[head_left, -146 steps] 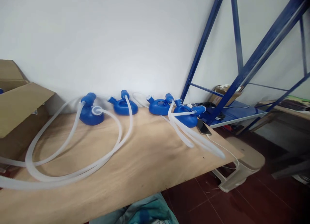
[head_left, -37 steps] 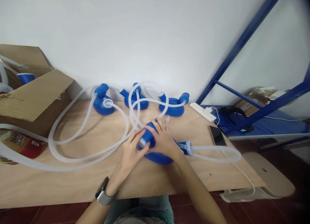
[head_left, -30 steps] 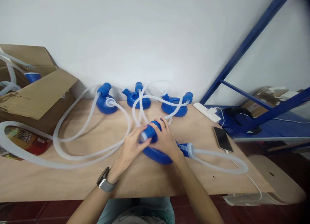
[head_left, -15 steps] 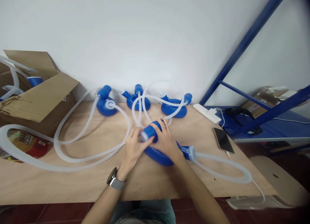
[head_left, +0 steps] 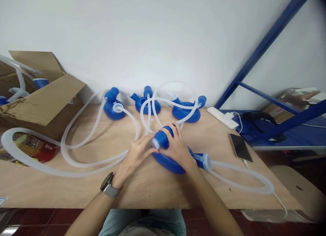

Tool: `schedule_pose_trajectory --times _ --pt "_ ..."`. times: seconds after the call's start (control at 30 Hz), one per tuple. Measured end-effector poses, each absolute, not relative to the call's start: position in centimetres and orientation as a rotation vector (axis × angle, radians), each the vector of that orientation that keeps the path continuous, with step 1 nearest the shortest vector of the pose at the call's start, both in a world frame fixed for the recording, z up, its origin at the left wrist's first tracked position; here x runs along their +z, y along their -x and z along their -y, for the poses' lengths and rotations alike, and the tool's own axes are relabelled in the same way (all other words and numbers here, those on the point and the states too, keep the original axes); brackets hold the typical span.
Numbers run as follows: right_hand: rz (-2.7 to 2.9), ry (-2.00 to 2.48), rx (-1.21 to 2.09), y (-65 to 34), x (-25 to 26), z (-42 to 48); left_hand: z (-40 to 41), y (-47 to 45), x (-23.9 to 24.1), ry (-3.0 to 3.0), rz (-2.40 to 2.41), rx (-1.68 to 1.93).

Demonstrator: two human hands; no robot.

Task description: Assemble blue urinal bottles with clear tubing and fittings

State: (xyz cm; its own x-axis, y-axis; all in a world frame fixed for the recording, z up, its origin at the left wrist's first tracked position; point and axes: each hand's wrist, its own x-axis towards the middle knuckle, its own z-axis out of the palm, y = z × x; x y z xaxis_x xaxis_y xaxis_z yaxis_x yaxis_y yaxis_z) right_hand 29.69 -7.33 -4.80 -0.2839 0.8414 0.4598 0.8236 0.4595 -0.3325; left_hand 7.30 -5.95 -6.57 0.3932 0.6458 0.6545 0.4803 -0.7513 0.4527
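Observation:
My right hand (head_left: 177, 149) wraps over a blue cup-shaped fitting (head_left: 161, 136) from above and the right. At its pale, translucent end, my left hand (head_left: 139, 153) touches the rim between thumb and fingers. Beneath them a blue plastic bottle (head_left: 170, 165), shaped like a portable urinal, lies on the table; my right hand and wrist cover part of it. On its right, a blue neck with a clear cap (head_left: 206, 162) has a translucent hose (head_left: 267, 185) looped beside it. How the fitting joins the bottle is hidden.
Similar blue bottles (head_left: 114, 111), (head_left: 187, 114) with hoses stand along the wall. An open cardboard box (head_left: 63, 110) and a red-labelled container (head_left: 46, 152) are at left. A power strip (head_left: 221, 117), a phone (head_left: 240, 147) and a blue metal frame (head_left: 254, 66) stand at right.
My left hand has slid slightly left, its fingers straighter at the fitting's pale end. My right hand keeps its grip. The whole view has shifted a little.

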Motion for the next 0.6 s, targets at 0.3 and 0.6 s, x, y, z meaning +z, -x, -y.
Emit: schedule_pose_trajectory --times 0.3,0.6 --pt "2.184 1.344 0.055 -29.8 -4.3 7.5 7.9 -8.0 -8.8 -2.497 -1.180 1.458" --pt "2.208 1.477 0.019 -29.0 -3.4 7.9 6.0 -7.0 -9.6 -2.618 -1.073 1.432"
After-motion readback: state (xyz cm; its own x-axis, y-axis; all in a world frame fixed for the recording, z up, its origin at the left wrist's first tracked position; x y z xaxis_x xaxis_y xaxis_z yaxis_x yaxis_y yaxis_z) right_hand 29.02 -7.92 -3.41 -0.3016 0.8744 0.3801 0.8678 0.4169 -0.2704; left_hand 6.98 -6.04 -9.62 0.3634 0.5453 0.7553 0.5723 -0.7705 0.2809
